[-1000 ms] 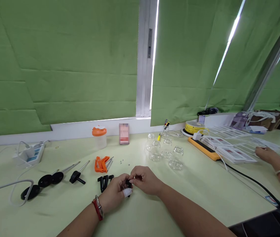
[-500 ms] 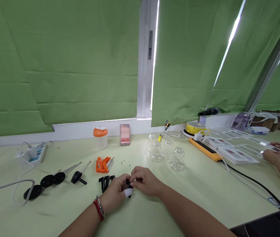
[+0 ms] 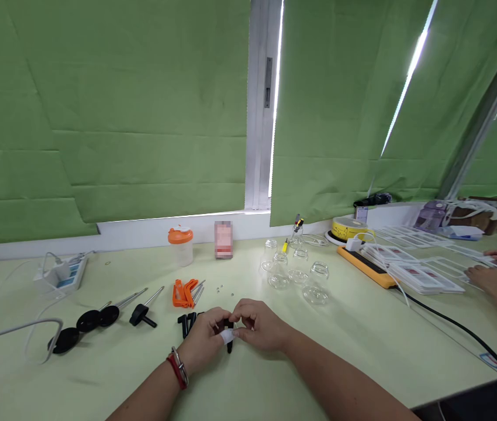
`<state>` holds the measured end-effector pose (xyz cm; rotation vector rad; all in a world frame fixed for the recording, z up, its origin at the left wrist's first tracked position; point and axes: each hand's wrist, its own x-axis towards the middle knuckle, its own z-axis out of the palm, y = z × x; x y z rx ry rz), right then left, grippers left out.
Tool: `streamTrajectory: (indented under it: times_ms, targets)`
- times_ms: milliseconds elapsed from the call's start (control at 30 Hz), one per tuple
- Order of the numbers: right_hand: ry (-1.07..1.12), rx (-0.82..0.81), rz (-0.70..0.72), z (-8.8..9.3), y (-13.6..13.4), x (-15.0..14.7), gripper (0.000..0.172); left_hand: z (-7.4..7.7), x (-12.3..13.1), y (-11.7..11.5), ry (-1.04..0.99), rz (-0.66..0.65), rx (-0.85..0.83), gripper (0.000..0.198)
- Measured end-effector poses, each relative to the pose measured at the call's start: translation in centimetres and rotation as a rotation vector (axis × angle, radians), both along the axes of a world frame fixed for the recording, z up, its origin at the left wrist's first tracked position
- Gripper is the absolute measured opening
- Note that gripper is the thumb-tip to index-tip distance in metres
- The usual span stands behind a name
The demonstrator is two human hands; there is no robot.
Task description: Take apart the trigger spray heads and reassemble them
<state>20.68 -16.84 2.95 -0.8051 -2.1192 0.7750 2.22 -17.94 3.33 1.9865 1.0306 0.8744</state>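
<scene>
My left hand (image 3: pixel 204 342) and my right hand (image 3: pixel 259 324) meet over the pale green table (image 3: pixel 318 356), both pinched round a small black part (image 3: pixel 230 339) held between the fingertips. A white bandage wraps one left fingertip, and a red and metal bracelet sits on the left wrist. Just left of my hands lie a few black T-shaped pieces (image 3: pixel 187 323). Behind them rest orange handles with metal pins (image 3: pixel 186 291). Tiny loose bits lie on the table beyond my hands.
Black knobs on metal rods (image 3: pixel 99 318) lie at left, near a grey cable and a power strip (image 3: pixel 61 272). Several clear glass cups (image 3: pixel 294 272) stand at centre right. An orange-lidded jar (image 3: pixel 180 245) stands at the back. Another person's hands (image 3: pixel 494 278) work over white trays at right.
My hands stay together on the small black part, with only slight finger movement. The other person's hands at right have shifted farther right.
</scene>
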Motion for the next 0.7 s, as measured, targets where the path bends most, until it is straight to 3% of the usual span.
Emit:
streamTrajectory:
  times_ms: [133, 333, 467, 700]
  targets:
    - [-0.066, 0.001, -0.003, 0.2, -0.5, -0.2, 0.035, 0.6, -0.8, 0.5, 0.092, 0.071, 0.127, 0.013]
    - [-0.143, -0.049, -0.017, 0.3, -1.1, -0.3, 0.048, 0.7, -1.9, 1.5, 0.224, 0.154, 0.178, 0.017]
    - [-0.150, -0.065, -0.040, 0.3, -1.0, -0.3, 0.043, 0.1, -2.7, 2.3, 0.295, 0.227, 0.160, 0.018]
    - [-0.206, -0.035, -0.029, 0.2, -0.7, -0.2, 0.032, -0.5, -3.6, 3.2, 0.330, 0.238, 0.193, 0.020]
